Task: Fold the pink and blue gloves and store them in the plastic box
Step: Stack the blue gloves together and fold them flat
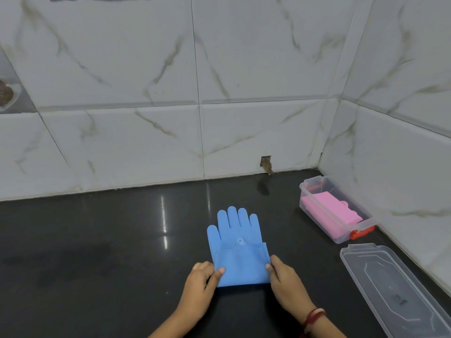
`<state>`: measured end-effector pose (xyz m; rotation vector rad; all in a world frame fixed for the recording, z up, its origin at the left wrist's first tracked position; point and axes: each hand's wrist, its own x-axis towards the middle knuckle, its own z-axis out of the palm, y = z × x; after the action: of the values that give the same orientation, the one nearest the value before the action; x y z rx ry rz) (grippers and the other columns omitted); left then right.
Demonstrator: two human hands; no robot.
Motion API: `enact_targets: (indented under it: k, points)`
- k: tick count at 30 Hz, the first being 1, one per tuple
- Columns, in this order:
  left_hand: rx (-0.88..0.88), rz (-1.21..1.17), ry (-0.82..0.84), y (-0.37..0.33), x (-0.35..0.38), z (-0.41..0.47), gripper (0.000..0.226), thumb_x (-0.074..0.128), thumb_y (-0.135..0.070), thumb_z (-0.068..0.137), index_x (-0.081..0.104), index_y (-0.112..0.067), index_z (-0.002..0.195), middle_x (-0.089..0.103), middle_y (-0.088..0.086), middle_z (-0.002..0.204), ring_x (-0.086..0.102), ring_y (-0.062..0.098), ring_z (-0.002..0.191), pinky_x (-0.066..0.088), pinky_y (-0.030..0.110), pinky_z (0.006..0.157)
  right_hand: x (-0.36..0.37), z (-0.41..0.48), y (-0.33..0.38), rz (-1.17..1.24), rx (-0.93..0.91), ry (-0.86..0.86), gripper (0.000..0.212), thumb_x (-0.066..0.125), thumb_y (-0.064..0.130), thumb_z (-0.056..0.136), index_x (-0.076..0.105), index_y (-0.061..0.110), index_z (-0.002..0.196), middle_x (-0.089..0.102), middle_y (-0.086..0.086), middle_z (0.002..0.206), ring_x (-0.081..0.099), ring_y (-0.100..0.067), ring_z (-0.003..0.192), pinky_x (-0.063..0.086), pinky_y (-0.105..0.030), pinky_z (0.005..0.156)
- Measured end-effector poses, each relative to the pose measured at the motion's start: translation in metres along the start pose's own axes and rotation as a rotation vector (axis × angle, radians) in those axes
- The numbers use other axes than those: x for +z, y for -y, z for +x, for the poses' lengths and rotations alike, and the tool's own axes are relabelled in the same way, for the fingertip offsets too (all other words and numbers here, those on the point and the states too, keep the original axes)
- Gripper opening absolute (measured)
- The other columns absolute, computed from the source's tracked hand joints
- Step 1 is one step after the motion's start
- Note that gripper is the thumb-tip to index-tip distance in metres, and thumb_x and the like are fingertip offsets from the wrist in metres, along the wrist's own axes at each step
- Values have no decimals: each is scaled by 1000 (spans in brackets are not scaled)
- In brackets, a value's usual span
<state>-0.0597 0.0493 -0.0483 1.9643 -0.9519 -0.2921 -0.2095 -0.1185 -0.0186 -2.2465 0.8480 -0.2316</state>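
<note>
1. Left hand (203,276): thumb on top, fingers curled under, pinching the left edge of the blue glove (238,247) at its folded cuff.
2. Right hand (283,276): same pinch on the right edge of the folded part, thumb tip on top of the rubber. A dark red bracelet (314,315) sits on that wrist.
3. Blue glove: lies flat on the black counter (97,240), cuff doubled up over the palm, fingers pointing to 12 o'clock toward the wall. A small tab shows at the upper edge of the fold.
4. Plastic box (317,203): at 2 o'clock from the glove, well apart, close to the side wall, open. Red latch visible at its near end.
5. Pink glove (329,208): folded, lying inside the box.
6. Lid (395,289): clear, flat on the counter at 4 o'clock from the glove, just beside the box's near end.
7. Tiled wall (146,81): white, marbled, with a small broken notch at its base, 12 o'clock from the glove.
</note>
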Motion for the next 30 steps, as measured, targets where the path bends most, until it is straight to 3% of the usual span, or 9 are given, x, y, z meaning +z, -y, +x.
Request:
enact_targets:
  k: [6,9,12,15,17,20,24,27,30]
  points:
    - [5,-18,-27,1,-1,0,45,38,-56,92,56,-17,80,66,15,74,61,28,68,47,42,61,10,-8,5,-110,-121,-224,20,37,25,98,36,27,77,45,8,70,45,-10,67,34,-22,55]
    - [2,-23,-68,-3,-4,3,47,36,-57,90,64,-20,92,62,12,65,58,25,59,46,40,55,13,-6,4,-9,-210,-231,22,39,19,98,39,29,78,44,12,74,45,-7,70,36,-19,61]
    - [22,14,-47,-2,-5,2,39,36,-53,92,62,-27,103,61,9,60,58,21,53,47,35,54,14,-3,2,54,-155,-180,31,35,26,99,30,36,71,42,9,65,44,-3,59,35,-17,53]
    - [13,180,-54,0,-3,6,38,33,-53,94,59,-25,91,56,2,56,51,12,47,42,27,48,19,4,3,5,-65,-170,24,33,30,98,33,37,75,46,7,64,43,-6,54,34,-22,52]
    - [-89,287,-53,-5,0,15,41,35,-50,97,49,-20,73,53,-3,58,49,9,51,39,26,49,22,8,12,-21,27,-183,11,34,27,97,42,33,103,58,6,79,51,-7,63,39,-27,57]
    - [-209,400,6,-13,2,30,44,36,-48,97,37,-21,62,48,-6,59,49,9,56,37,25,51,27,11,21,-86,103,-239,40,37,23,96,30,28,135,59,2,111,58,-12,72,41,-25,61]
    - [-285,349,-18,-17,-13,28,46,41,-61,89,41,-24,63,51,-9,58,47,5,52,36,23,48,25,3,24,-252,87,-280,42,37,30,97,29,28,138,43,3,127,56,-12,97,51,-25,73]
    - [-78,380,-255,-15,-28,17,28,43,-56,91,54,-30,95,59,-20,93,53,0,84,43,22,66,20,1,20,-391,-44,-387,44,47,29,94,40,22,136,47,-1,135,54,-17,113,50,-29,88]
    - [320,419,-225,-31,-19,9,29,41,-28,93,57,-21,116,59,-9,117,51,8,110,39,26,94,20,-1,31,-460,-299,-414,40,33,28,97,55,13,127,61,-6,127,61,-22,115,37,-31,103]
